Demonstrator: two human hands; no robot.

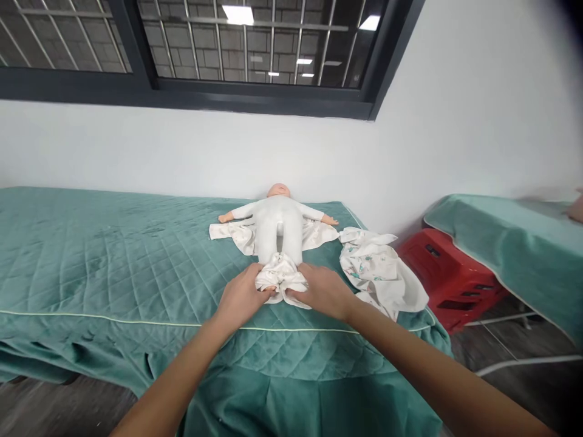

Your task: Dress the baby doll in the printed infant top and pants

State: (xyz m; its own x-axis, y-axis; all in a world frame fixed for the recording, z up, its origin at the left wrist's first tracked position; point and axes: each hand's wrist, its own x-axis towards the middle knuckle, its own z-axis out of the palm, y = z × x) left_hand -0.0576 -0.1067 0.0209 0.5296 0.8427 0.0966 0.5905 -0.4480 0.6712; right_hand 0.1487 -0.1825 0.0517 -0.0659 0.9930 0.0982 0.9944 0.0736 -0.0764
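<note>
A baby doll [279, 215] with a white body lies on its back on the green quilted bed, arms spread and feet toward me. Bunched white baby pants [281, 274] are around the lower ends of its legs, hiding the feet. My left hand [242, 294] grips the left side of the pants, thumb on top. On the opposite side, my right hand [326, 291] pinches the cloth the same way. Beneath the doll's torso and arms, a white baby garment [243, 237] is spread out. To the right lies a crumpled white cloth with a coloured print [380, 270].
The bed [113, 255] has a piped front edge and a skirt hanging below. A red plastic stool [449, 279] stands between it and another green-covered bed [523, 230]. Behind are a white wall and a barred window [255, 97]. Part of a hand or doll shows at the right edge.
</note>
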